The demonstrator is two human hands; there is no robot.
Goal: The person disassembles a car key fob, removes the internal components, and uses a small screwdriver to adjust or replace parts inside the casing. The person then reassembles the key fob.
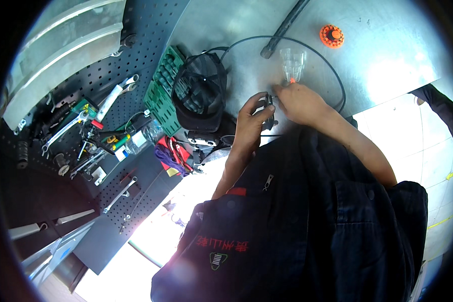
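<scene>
The left hand (251, 118) pinched a small, dark, narrow object (270, 115) between thumb and fingers, by the grey metal tabletop (360, 70). The right hand (301, 103) was curled just beside it — whether its fingertips gripped anything, I could not tell — near a clear, ribbed cup (293, 64).

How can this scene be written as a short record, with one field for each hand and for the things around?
Left hand: holds a small dark object between thumb and fingers
Right hand: beside that object; whether it grips anything is unclear
Beyond right hand: clear container
Farther on bench: round orange piece, dark bar
Left of hands: black cap, green tray
Wall: pegboard with wrenches
</scene>
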